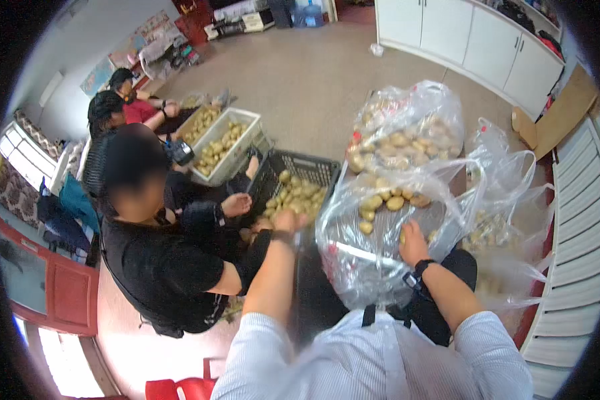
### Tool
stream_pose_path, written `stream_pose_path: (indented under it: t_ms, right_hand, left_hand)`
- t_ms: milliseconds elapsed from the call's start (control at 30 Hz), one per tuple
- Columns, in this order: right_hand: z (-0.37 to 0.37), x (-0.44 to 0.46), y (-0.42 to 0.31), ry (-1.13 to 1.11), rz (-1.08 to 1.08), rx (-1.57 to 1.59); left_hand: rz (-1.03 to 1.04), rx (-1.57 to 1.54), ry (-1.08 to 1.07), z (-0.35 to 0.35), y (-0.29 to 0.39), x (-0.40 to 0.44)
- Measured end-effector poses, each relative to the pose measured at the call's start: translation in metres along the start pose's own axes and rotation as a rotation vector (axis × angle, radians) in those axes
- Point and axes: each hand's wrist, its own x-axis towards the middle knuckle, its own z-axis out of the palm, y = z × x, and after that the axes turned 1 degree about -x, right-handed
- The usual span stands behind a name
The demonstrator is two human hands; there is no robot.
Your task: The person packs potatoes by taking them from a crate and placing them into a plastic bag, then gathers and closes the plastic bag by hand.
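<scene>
My left hand is at the near edge of a black plastic crate that holds a heap of potatoes. It is smeared by motion, and its fingers cannot be made out. My right hand is inside the mouth of a large clear plastic bag, its fingers curled on a potato that shows only in part. Several loose potatoes lie in the bag beyond my fingertips. A co-worker's hand hovers over the left side of the crate.
Another clear bag full of potatoes stands behind mine. More plastic bags lie at right beside a white ribbed panel. On the left sit a person in black and other people, by a white crate of potatoes.
</scene>
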Motion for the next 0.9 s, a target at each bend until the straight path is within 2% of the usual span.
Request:
stream_pose_path:
  t_ms: [33,100,167,233,267,300,333,367,433,467,500,700,767,900]
  right_hand:
    - [0.002,-0.001,0.001,-0.025,-0.001,-0.004]
    - [0.007,0.003,0.002,-0.061,0.019,-0.039]
    - [0.003,0.003,-0.003,-0.097,-0.005,-0.061]
    - [0.005,0.0,0.0,-0.084,-0.068,-0.088]
    - [0.006,0.0,0.001,-0.063,-0.088,-0.078]
    - [0.006,-0.002,0.003,-0.091,-0.112,-0.07]
    - [0.003,-0.001,0.003,-0.091,-0.112,-0.033]
    - [0.004,0.001,0.003,-0.084,-0.11,0.006]
    - [0.009,0.005,0.011,-0.06,-0.127,0.06]
    - [0.011,0.006,0.011,-0.026,-0.123,0.102]
    - [0.008,0.005,0.005,0.012,-0.104,0.124]
    - [-0.002,0.011,-0.012,-0.048,-0.042,0.174]
    - [-0.014,0.011,-0.033,-0.118,0.132,0.266]
    - [-0.007,0.025,-0.024,-0.064,-0.002,0.353]
  left_hand:
    - [-0.071,0.008,-0.074,0.017,-0.002,0.01]
    - [0.0,0.006,0.081,0.027,-0.008,0.009]
    - [-0.023,-0.064,0.144,0.02,-0.002,0.001]
    - [-0.023,-0.004,0.087,0.005,0.008,-0.003]
    - [0.046,0.01,0.123,-0.012,0.018,-0.014]
    - [0.037,-0.082,0.149,-0.022,0.027,-0.022]
    - [0.006,-0.23,0.156,-0.022,0.03,-0.022]
    - [-0.097,-0.54,0.133,-0.018,0.031,-0.023]
    - [-0.44,-1.495,0.155,-0.007,0.038,-0.016]
    - [-0.53,-1.685,0.19,-0.006,0.04,-0.014]
    - [-0.552,-1.75,0.196,-0.005,0.043,-0.013]
    - [-0.59,-1.826,0.162,-0.011,0.057,-0.013]
    - [-0.653,-1.757,0.079,-0.019,0.059,-0.018]
    - [-0.607,-1.737,0.035,-0.036,0.066,-0.023]
